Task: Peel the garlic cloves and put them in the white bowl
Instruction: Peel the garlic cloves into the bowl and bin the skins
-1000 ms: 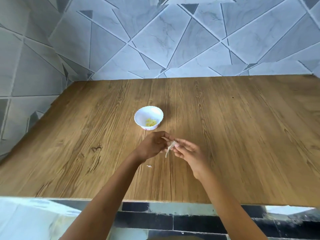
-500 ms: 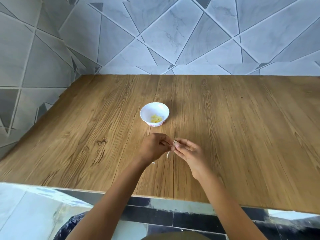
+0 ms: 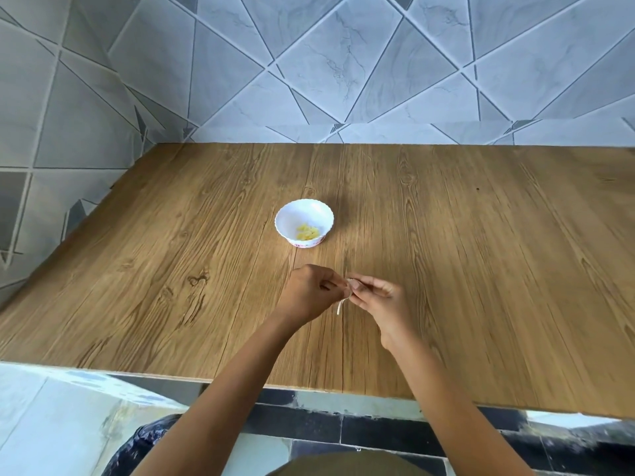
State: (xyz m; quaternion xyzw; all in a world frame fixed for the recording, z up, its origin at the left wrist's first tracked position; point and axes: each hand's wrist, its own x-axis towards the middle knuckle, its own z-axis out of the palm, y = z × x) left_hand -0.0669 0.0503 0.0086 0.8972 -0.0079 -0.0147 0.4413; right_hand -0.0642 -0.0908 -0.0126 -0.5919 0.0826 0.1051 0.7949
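**Garlic duty, mid-peel**

Both hands are busy on one garlic clove (image 3: 349, 285), held just above the surface (image 3: 481, 269) and a bit in front of the white bowl (image 3: 292, 218). My left hand (image 3: 309, 293) has its fingers curled in and pinches one end. My right hand (image 3: 378, 300) pinches the other end between thumb and fingertips, so neither is loose or free. A thin strip of skin (image 3: 341, 305) dangles down from between them. The clove is so small I honestly can't say which hand has the skin and which has the flesh.

Why hold it up like this? Pinching from two sides lets me tug the skin away without the clove slipping, I reckon, and staying close to the bowl keeps the drop short.

The bowl sits near the middle of the surface, well apart from the edges, with a little heap of yellowish peeled cloves (image 3: 308, 232) already inside, so I'd say the job is partway along.

Around that there's just wood grain and the tiled wall (image 3: 343, 63) behind. Nothing sits between my hands and the bowl, so the path in looks open. The hanging skin is the only thing that could tag along by mistake.
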